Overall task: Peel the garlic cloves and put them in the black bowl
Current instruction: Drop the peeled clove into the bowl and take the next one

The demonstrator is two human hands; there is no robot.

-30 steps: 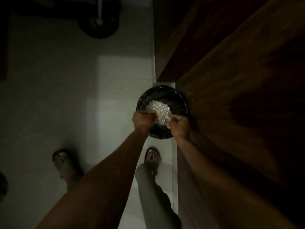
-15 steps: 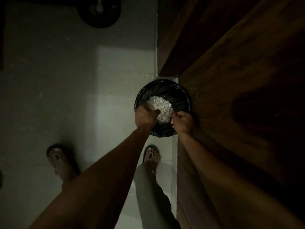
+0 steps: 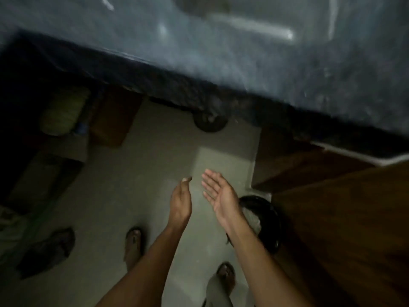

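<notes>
Two hands are hovering apart over the floor (image 3: 137, 191), holding nothing: the left hand (image 3: 180, 201) with relaxed fingers, the right hand (image 3: 218, 192) with fingers spread, palm up. One black bin (image 3: 269, 220) is sitting near right, whitish peels (image 3: 252, 219) showing inside.

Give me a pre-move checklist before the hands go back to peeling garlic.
1. Left hand free: ok, fingers relaxed, holding nothing.
2. Right hand free: ok, palm up, fingers straight.
3. Black-lined bin with pale scraps inside, by the wooden cabinet: ok, partly hidden by the right forearm.
4. Garlic cloves in sight: not ok, none visible.
5. Black bowl in sight: not ok.
6. Counter contents: cannot tell, blurred.
</notes>
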